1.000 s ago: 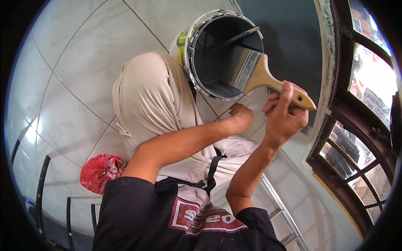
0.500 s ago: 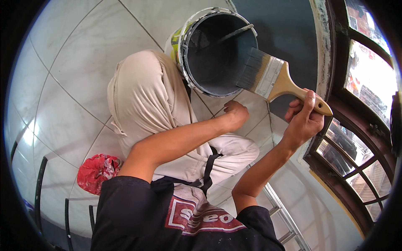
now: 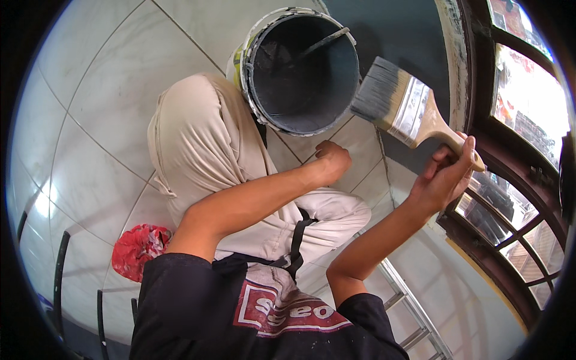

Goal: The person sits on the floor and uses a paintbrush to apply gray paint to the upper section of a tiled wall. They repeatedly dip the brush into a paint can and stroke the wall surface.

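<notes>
The right hand [image 3: 447,177] grips the brush [image 3: 414,105] near the end of its wooden handle, thumb along one side. The left hand [image 3: 334,162] is loosely curled, with nothing visible in it, near the bucket [image 3: 336,78]. That bucket stands at the edge of the floor [image 3: 108,90], by its join with the dark wall [image 3: 396,30]; a thin rod [image 3: 327,41] leans on its rim. The brush is in the air, its bristles [image 3: 378,90] just outside the rim as seen from above, before that same floor edge. Whether they touch the wall I cannot tell.

The bristles look wet and dark toward their tips, paler near the metal band. Keeping the paint in that outer part seems sound; any higher and it would probably run toward the handle. With so wide a brush, a grip this far back likely gives reach but little control, so fingers closer to the band would steady it. Turning both faces against the bucket's rim should take off drips before they spot the floor or the pale trousers [image 3: 201,132] beside it. The window frame [image 3: 474,114] calls for a careful margin.
</notes>
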Available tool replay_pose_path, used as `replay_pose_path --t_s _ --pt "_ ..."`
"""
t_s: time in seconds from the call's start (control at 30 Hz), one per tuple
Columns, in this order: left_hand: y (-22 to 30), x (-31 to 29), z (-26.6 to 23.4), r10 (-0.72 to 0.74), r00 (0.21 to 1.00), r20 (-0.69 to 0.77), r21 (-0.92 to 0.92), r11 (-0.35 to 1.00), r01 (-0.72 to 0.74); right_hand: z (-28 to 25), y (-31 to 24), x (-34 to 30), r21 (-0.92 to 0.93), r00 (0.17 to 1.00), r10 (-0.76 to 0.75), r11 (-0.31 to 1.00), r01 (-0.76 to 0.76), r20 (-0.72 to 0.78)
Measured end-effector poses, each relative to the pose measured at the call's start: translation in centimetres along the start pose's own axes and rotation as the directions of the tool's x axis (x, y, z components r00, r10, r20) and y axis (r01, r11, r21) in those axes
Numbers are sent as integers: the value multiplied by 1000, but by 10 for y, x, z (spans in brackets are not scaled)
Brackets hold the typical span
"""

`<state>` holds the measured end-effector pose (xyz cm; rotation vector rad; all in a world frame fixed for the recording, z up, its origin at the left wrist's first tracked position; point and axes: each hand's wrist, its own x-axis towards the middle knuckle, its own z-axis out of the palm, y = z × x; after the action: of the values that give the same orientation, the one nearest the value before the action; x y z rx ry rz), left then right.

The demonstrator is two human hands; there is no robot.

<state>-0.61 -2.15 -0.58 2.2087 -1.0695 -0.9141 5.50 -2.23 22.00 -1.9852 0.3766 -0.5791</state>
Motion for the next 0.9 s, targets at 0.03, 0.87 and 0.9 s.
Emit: replay_pose_path --t_s 0.03,0.87,0.9 --pt "0 -2 0 0 1000 -30 28 1000 0 5 2 -3 17 1000 19 1000 -19 -14" --pt "-7 -4 16 45 956 -291 -30 998 -56 33 73 1 348 920 388 872 -345 -60" --pt "-8 -2 17 46 954 -296 -34 998 -58 34 75 2 356 916 395 867 -348 -66"
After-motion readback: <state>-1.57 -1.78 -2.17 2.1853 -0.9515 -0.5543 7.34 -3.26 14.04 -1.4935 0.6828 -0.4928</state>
